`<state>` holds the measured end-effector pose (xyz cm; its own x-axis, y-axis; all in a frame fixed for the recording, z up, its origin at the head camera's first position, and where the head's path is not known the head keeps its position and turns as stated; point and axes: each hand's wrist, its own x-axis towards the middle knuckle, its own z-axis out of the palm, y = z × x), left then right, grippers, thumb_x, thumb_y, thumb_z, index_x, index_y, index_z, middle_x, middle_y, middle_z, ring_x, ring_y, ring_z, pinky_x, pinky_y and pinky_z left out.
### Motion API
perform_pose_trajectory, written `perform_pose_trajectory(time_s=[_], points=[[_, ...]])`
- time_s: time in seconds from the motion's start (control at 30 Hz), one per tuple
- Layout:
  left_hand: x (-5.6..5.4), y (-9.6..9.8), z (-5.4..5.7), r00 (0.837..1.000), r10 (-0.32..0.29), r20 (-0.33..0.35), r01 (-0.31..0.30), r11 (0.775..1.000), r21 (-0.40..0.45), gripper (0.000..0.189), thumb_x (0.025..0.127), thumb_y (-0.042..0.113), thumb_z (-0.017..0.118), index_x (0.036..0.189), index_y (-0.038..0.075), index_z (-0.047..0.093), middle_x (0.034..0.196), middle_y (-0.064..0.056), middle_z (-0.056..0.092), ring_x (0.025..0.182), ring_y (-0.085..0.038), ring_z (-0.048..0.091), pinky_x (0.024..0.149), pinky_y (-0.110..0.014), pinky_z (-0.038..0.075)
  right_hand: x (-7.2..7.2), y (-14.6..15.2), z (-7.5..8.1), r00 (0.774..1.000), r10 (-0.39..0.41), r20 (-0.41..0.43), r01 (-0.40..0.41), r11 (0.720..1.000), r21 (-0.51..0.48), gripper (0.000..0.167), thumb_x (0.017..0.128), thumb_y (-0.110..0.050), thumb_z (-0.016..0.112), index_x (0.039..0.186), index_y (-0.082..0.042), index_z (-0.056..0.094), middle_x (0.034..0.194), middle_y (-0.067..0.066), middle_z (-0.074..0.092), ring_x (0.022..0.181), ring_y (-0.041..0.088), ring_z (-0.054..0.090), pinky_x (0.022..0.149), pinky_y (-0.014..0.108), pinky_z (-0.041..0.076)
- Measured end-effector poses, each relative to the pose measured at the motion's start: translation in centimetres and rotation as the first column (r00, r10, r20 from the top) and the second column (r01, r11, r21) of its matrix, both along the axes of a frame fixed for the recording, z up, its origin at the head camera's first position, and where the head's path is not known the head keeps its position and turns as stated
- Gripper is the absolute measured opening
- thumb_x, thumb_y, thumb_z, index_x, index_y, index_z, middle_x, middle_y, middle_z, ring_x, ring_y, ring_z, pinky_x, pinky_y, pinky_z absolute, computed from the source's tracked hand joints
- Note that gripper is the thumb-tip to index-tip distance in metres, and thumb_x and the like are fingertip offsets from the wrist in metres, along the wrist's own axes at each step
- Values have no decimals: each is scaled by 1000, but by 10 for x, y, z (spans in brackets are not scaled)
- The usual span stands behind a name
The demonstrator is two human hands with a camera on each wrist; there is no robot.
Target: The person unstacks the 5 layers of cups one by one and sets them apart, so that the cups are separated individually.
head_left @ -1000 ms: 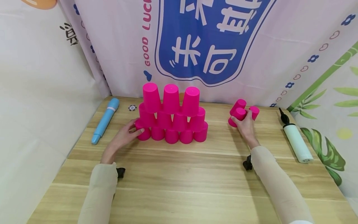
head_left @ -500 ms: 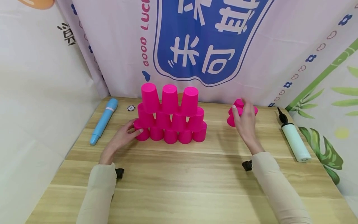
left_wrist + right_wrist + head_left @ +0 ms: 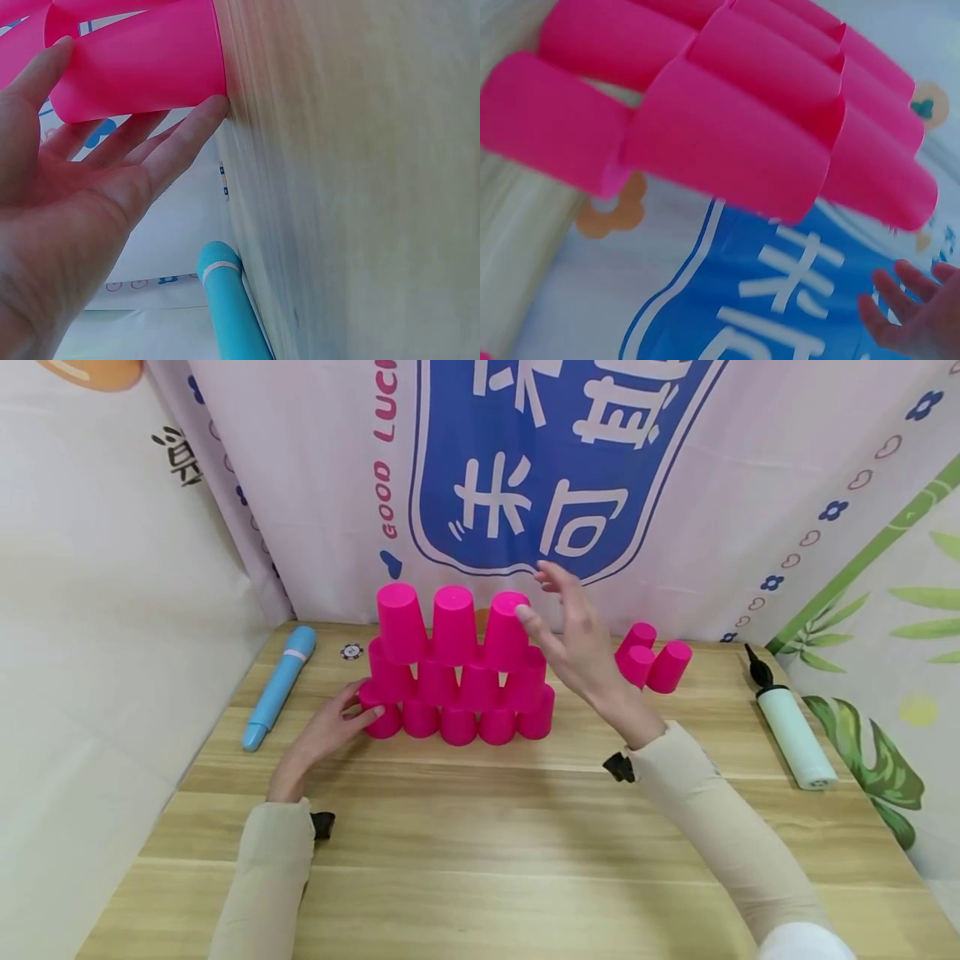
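Upside-down pink cups stand in a stacked wall of three rows on the table. My left hand holds the leftmost bottom cup, its thumb on the front and its fingers along the outer side and behind. One fingertip lies at that cup's rim by the tabletop. Nothing is in my right hand, which is raised near the top right cup with fingers loosely bent. In the right wrist view its fingers are apart from the cups.
Three loose pink cups stand together at the back right, partly behind my right wrist. A pale green pump lies at the right, a light blue tube at the left. A small round chip lies near the back edge. Printed cloth hangs behind.
My right hand has left the loose cups and moved left and up to the stack's top right, carrying nothing. The left hand stays at the same cup.
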<state>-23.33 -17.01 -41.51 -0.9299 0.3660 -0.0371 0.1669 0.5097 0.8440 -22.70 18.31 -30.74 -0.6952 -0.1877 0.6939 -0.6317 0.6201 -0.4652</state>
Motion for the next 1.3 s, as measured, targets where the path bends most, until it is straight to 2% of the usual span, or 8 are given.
perform_pose_trajectory(time_s=[0.1, 0.2, 0.3, 0.43, 0.57, 0.83, 1.13, 1.3], points=[[6, 4, 9, 1000, 3, 1, -3, 1000, -15, 63, 98, 19, 57, 150, 0, 26, 146, -28, 36, 131, -49, 36, 101, -57, 41, -3, -12, 2, 999, -25, 39, 21, 996, 89, 66, 92, -46, 58, 145, -12, 36, 132, 9, 53, 118, 21, 52, 90, 43, 49], [9, 5, 13, 1000, 2, 4, -2, 1000, -23, 62, 99, 19, 55, 150, -1, 26, 146, -28, 35, 132, -49, 35, 102, -57, 40, -4, -19, -1, 996, -51, 69, 42, 991, 131, 69, 90, -46, 61, 145, -13, 36, 128, 9, 55, 108, 21, 57, 82, 39, 54], [9, 5, 14, 1000, 6, 11, -6, 1000, -17, 62, 99, 20, 55, 150, 0, 26, 146, -28, 35, 133, -49, 34, 101, -57, 41, -6, -24, -5, 992, -57, 108, 44, 992, 119, 71, 88, -44, 64, 145, -12, 35, 121, 10, 57, 100, 22, 60, 72, 35, 57], [7, 5, 14, 1000, 6, 9, -6, 1000, -18, 62, 99, 20, 56, 150, 0, 26, 146, -28, 35, 133, -49, 34, 100, -58, 41, -5, -25, -10, 986, -75, 151, 62, 994, 92, 73, 87, -43, 67, 145, -12, 34, 117, 10, 57, 96, 22, 62, 69, 34, 58], [2, 3, 7, 1000, -2, 2, 2, 1000, -9, 63, 98, 18, 57, 149, -1, 26, 146, -28, 35, 132, -49, 35, 101, -58, 41, -5, -25, -15, 983, -77, 169, 64, 995, 76, 75, 86, -38, 70, 145, -12, 33, 118, 11, 58, 96, 23, 64, 70, 36, 58], [-14, -7, -24, 1000, 13, -17, -13, 1000, 5, 69, 96, 32, 59, 152, 8, 26, 147, -21, 38, 134, -40, 37, 105, -54, 39, -4, -21, -22, 985, -52, 167, 48, 998, 28, 68, 85, -31, 72, 138, -5, 39, 116, 10, 59, 98, 24, 63, 76, 37, 58], [-16, -8, -27, 1000, 10, -12, -10, 1000, 4, 69, 97, 32, 58, 152, 9, 25, 148, -21, 36, 134, -42, 35, 104, -55, 39, 1, -7, -18, 985, -35, 170, 44, 998, -50, 68, 84, -29, 75, 137, -5, 39, 118, 11, 58, 101, 24, 61, 78, 37, 57], [-16, -9, -27, 1000, 9, -5, -9, 1000, -15, 70, 97, 35, 58, 153, 10, 24, 150, -22, 33, 134, -47, 34, 101, -57, 41, 4, 4, -16, 986, -77, 148, 86, 995, -54, 67, 83, -29, 75, 136, -7, 40, 114, 12, 60, 96, 23, 61, 75, 35, 57]])
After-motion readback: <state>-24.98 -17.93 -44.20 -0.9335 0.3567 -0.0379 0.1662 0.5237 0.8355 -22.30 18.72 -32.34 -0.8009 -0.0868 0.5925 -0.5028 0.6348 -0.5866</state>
